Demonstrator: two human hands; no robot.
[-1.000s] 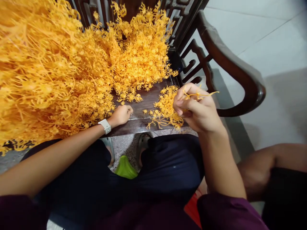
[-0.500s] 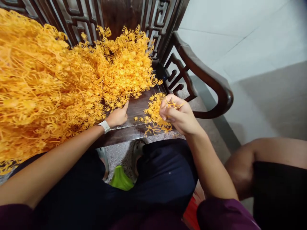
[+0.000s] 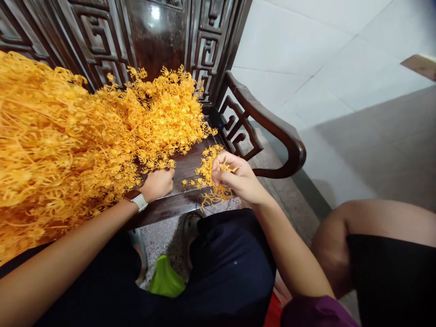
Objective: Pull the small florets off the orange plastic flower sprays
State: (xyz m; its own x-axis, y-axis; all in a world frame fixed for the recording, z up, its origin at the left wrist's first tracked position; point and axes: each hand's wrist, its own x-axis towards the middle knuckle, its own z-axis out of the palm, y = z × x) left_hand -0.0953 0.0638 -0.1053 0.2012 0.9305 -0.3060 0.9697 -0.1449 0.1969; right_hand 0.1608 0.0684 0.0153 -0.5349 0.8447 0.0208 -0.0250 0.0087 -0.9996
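Observation:
A big heap of orange plastic sprigs (image 3: 75, 141) covers the dark wooden chair seat (image 3: 185, 170). My left hand (image 3: 157, 184), with a white watch on the wrist, rests at the heap's right edge, fingers curled onto the sprigs there. My right hand (image 3: 235, 177) is closed on a few orange sprigs (image 3: 225, 167), held just above a small separate pile of orange sprigs (image 3: 208, 175) near the seat's front right corner.
The chair's carved back (image 3: 150, 32) and curved armrest (image 3: 272, 127) stand behind and right of the hands. Another person's bare knee (image 3: 361, 236) is at the right. My dark-trousered legs and a green object (image 3: 166, 277) on the floor lie below the seat.
My right hand has lowered toward the small pile with its sprigs. My left hand shifted slightly into the heap's edge. The view tilted up, showing more chair back.

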